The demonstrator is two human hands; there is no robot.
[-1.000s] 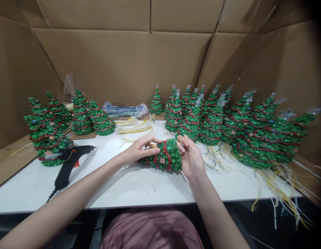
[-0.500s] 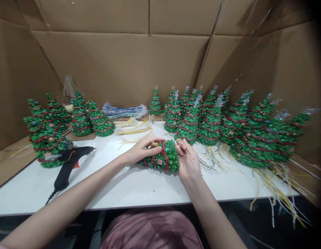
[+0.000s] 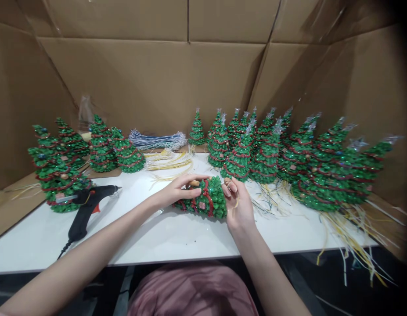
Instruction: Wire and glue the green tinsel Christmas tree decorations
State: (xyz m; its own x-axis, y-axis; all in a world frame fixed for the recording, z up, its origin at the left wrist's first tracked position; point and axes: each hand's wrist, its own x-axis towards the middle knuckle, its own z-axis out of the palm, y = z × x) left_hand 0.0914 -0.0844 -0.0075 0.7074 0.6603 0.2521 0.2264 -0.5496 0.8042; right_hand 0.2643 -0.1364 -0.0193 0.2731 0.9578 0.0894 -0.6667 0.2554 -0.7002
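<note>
A small green Christmas tree (image 3: 206, 199) with red garland lies on its side on the white table, its base towards the right. My left hand (image 3: 180, 191) is wrapped over the tree from the left and holds it down. At the base end, my right hand (image 3: 238, 202) has its fingers curled in a pinch around a thin yellowish wire (image 3: 236, 199). Part of that wire loops across the fingers; where its other end goes is hidden.
A black hot glue gun (image 3: 86, 210) leans against a tree (image 3: 58, 175) at left. Bundles of blue-white wires (image 3: 157, 139) and yellow-white wires (image 3: 168, 162) lie behind. Several star-topped trees (image 3: 269, 158) crowd the right, with wires (image 3: 351, 245) hanging over the front edge. Cardboard walls (image 3: 150, 79) surround the table.
The wire at my right hand now curves in a loop over the fingers, and those fingers have shifted slightly. My left hand still holds the tree in nearly the same place.
</note>
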